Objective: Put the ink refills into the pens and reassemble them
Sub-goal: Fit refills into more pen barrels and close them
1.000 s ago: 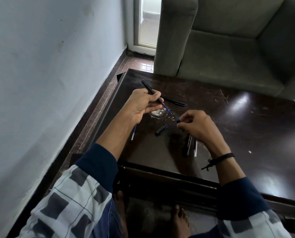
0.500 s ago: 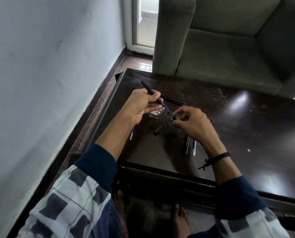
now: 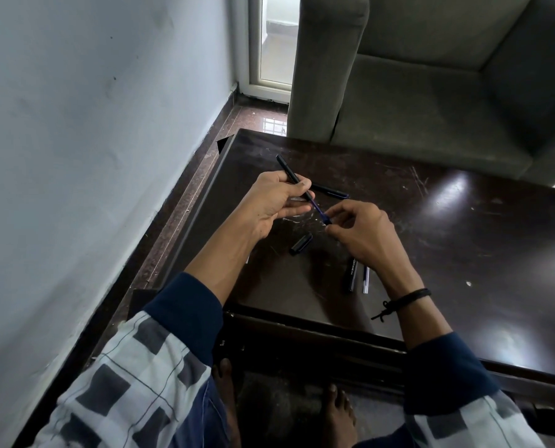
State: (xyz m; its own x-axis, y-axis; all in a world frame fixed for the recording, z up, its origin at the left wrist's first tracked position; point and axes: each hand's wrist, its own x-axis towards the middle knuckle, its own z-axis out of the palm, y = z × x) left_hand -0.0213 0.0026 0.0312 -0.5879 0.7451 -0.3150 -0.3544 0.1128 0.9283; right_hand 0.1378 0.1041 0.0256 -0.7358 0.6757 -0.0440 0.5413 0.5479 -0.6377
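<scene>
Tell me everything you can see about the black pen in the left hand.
The black pen barrel is slim, looks like matte plastic, and is held slanting above the table. The left hand grips its lower half. A blue refill sticks out of its near end, where the right hand pinches the refill's end.

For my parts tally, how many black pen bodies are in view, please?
3. The held barrel is in the left hand; the far pen lies on the table behind it; the near barrel lies by the right wrist. Others may be hidden.
</scene>
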